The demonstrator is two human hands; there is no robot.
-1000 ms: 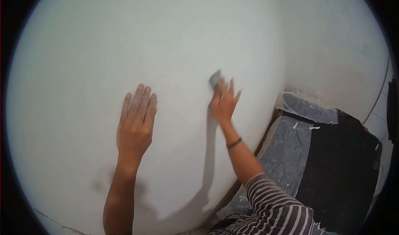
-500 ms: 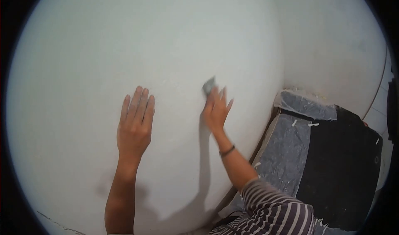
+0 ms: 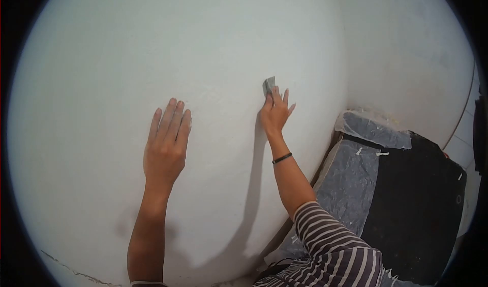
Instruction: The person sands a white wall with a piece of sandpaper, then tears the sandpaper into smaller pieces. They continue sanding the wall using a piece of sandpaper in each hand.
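My left hand (image 3: pixel 165 147) lies flat against the white wall (image 3: pixel 218 48), its fingers stretched upward and holding nothing. To the right of it and a little higher, my right hand (image 3: pixel 275 112) holds a small grey block (image 3: pixel 269 85) against the wall. The thumb and index finger grip the block's lower end, while the other fingers spread away. The exact kind of block cannot be made out. A dark band circles my right wrist.
At the lower right, a black surface (image 3: pixel 414 205) has grey plastic sheeting (image 3: pixel 345 180) along its left side and top. Another wall (image 3: pixel 406 58) meets the white one at the right. A crack (image 3: pixel 76 273) runs along the lower left.
My right hand has moved up and slightly right along the wall with the grey block. My left hand is almost where it was.
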